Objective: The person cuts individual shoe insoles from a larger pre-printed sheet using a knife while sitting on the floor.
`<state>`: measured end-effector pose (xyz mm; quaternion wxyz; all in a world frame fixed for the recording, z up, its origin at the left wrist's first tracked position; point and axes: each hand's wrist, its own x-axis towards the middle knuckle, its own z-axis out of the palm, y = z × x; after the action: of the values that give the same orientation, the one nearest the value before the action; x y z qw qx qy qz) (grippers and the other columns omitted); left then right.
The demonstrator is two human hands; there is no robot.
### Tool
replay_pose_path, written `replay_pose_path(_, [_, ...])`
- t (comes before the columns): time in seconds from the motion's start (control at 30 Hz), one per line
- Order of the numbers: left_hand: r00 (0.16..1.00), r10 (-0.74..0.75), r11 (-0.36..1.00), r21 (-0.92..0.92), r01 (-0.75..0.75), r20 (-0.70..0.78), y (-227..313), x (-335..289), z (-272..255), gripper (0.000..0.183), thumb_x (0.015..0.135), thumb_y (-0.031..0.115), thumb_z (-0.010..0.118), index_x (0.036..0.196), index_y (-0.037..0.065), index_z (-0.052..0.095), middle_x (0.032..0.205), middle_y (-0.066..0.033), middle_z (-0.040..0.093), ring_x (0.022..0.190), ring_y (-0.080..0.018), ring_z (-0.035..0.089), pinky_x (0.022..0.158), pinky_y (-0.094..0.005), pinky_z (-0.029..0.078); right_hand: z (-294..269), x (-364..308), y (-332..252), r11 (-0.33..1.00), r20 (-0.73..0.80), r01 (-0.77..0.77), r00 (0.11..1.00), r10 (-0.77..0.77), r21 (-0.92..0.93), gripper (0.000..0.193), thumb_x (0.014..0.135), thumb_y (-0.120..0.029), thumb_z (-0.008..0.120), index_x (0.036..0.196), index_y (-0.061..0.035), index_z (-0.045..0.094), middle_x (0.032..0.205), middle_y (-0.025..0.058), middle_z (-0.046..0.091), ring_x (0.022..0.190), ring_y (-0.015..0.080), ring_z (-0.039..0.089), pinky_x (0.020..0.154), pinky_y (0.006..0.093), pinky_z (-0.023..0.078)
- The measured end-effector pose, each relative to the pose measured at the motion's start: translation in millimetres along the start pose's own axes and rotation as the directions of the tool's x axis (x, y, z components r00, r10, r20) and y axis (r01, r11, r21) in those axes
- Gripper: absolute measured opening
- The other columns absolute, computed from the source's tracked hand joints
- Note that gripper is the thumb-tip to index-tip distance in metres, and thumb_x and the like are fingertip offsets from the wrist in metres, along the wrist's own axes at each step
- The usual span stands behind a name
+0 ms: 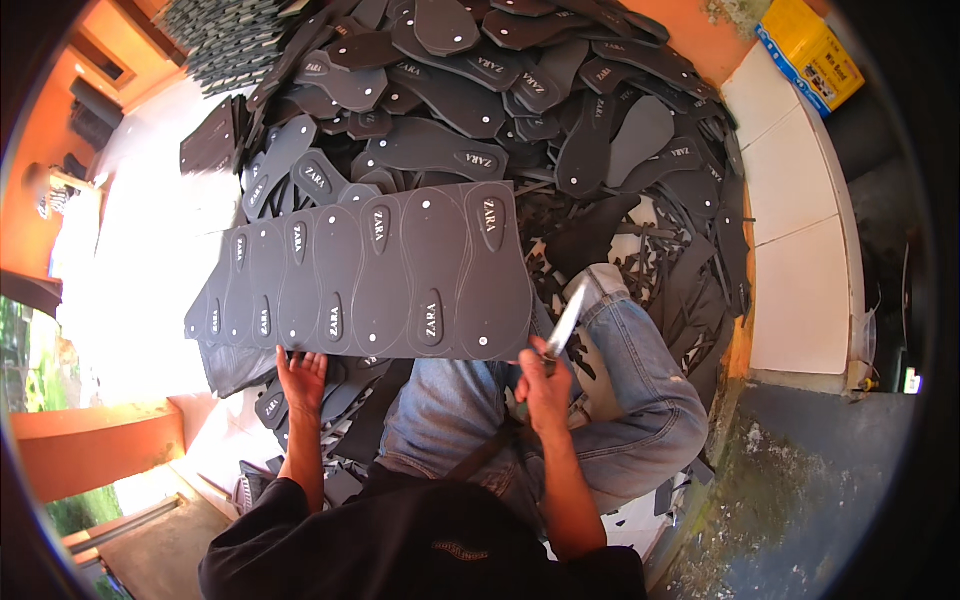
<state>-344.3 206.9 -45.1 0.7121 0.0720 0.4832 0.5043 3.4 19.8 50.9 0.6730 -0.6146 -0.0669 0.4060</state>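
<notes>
A dark grey foam sheet (385, 270), marked with rows of sole outlines and oval pads, lies tilted in front of me, partly over my jeans. At its near edge, left of my lap, my left hand (303, 378) is palm up with fingers stretched out, the fingertips against or just under the sheet. My right hand (543, 388) is closed round the handle of a knife (567, 322), beside the sheet's near right corner. The bright blade points up and away, over my bent leg. Whether the right hand also touches the sheet, I cannot tell.
A large heap of cut dark soles (440, 150) fills the far side. Thin foam offcuts (650, 240) lie around my legs. Stacked sheets (225, 45) stand at the far left. A yellow and blue package (812, 55) sits on the white tiled ledge (795, 270) at right.
</notes>
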Motion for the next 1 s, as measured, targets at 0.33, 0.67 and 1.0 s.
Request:
replay_pose_path(0.33, [0.932,0.071,0.977,-0.214,0.007,0.356,23,-36,22,0.05,0.089,0.039,0.055,0.125,0.006,0.047,0.127,-0.0119,0.051,0.114,-0.027,0.052,0.091,-0.0393,0.049,-24,-8,-40,0.989,0.197,-0.05,0.98,0.021,0.141,0.016,0.077,-0.009,0.072,0.081,-0.0015,0.059,0.06,-0.0016,0.05,0.047,0.0056,0.044,0.042,0.0228,0.034])
replay_pose_path(0.67, [0.608,0.029,0.999,-0.042,0.006,0.793,2,-108,148,0.04,0.094,0.021,0.048,0.128,0.002,0.046,0.129,-0.0149,0.051,0.104,-0.0224,0.057,0.06,-0.0252,0.046,-192,-43,-152,0.882,-0.316,0.436,0.874,-0.368,0.178,0.026,0.081,-0.007,0.064,0.103,-0.0086,0.05,0.065,0.0001,0.047,0.045,0.0089,0.041,0.039,0.024,0.034])
replay_pose_path(1.0, [0.825,-0.285,0.923,0.372,0.1,0.488,-195,-168,254,0.024,0.091,0.019,0.056,0.103,-0.001,0.059,0.099,-0.0116,0.064,0.084,-0.0215,0.065,0.065,-0.0297,0.057,-243,-56,-103,0.865,-0.676,0.275,0.542,-0.5,-0.42,0.028,0.089,-0.028,0.06,0.099,-0.0016,0.059,0.075,0.0032,0.058,0.05,0.0051,0.044,0.043,0.0211,0.035])
